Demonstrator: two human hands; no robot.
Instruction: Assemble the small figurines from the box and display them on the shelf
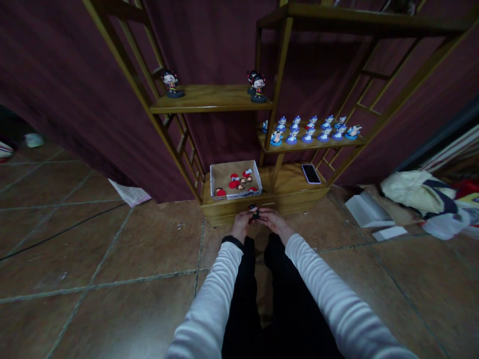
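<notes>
Between my two hands, just in front of the low wooden base, is a small dark-haired figurine [253,210] on a dark base. My left hand [241,223] grips it from the left, and my right hand [274,220] closes on its right side. Right behind them, a shallow cardboard box [234,167] holds several small figurines with red parts, some lying down. On the upper left shelf stand similar dark-haired figurines, one figurine [171,84] at the left end and a front figurine [258,88] at the right with another partly hidden behind it.
Several blue and white figurines [307,134] stand in rows on the right shelf [318,145]. A phone [311,174] lies on the base's top. White packaging [368,209] and bags [419,197] lie on the floor at right; a cable [63,232] and paper [129,192] at left.
</notes>
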